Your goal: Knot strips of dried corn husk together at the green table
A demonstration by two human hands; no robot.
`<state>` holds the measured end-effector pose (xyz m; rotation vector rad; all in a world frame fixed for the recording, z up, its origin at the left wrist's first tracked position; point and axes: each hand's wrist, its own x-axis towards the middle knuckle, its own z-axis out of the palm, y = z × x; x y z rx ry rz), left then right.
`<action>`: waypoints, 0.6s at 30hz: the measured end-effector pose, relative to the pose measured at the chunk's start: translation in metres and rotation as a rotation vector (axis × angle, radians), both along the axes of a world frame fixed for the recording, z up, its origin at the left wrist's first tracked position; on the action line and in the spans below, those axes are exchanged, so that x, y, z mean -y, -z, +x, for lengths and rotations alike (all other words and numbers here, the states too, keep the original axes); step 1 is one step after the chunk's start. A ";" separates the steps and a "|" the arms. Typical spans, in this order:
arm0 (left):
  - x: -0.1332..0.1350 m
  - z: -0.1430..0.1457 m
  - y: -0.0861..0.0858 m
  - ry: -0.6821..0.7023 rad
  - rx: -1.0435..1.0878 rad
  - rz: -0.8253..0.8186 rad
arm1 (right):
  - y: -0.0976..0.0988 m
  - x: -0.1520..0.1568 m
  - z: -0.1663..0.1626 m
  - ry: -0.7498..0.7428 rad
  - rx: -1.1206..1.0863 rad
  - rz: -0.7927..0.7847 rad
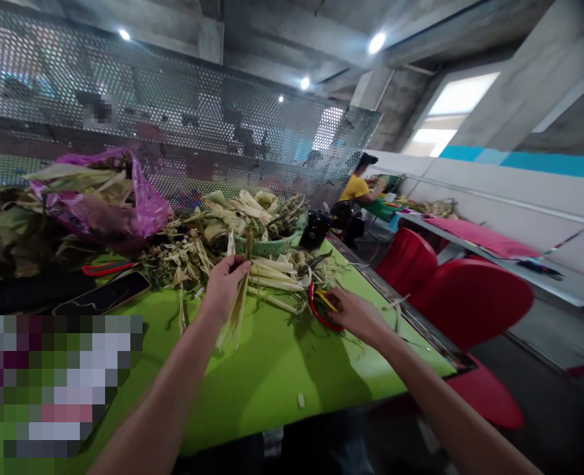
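Observation:
My left hand (226, 284) is closed, with thumb and fingers pinching strips of dry corn husk (239, 310) that hang down over the green table. My right hand (355, 315) is at the red-and-yellow handles of what look like scissors (316, 307); its fingers are curled round the yellow part, and the blades cannot be made out. Between the hands lies a bundle of pale husks (274, 272). Just behind it stands a green basket (266, 247) heaped with more husks (247, 214).
A purple plastic bag (150, 208) of husks stands at the back left. A phone (103, 293) and a red-handled tool (107, 268) lie left. A black object (315, 229) stands by the basket. Red chairs (470, 300) flank the table's right edge; a person (356, 188) sits beyond.

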<state>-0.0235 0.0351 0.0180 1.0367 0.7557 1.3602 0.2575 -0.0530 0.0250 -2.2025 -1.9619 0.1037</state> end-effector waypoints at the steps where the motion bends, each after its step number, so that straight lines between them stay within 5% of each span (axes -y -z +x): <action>1: 0.000 0.000 0.000 -0.005 0.009 -0.006 | 0.002 0.001 -0.001 0.014 0.020 -0.011; 9: -0.003 -0.007 0.000 -0.034 0.028 -0.039 | -0.003 -0.012 0.007 0.058 0.090 -0.086; 18: -0.003 -0.006 -0.003 -0.055 0.080 -0.047 | -0.058 -0.021 0.045 -0.079 -0.190 -0.202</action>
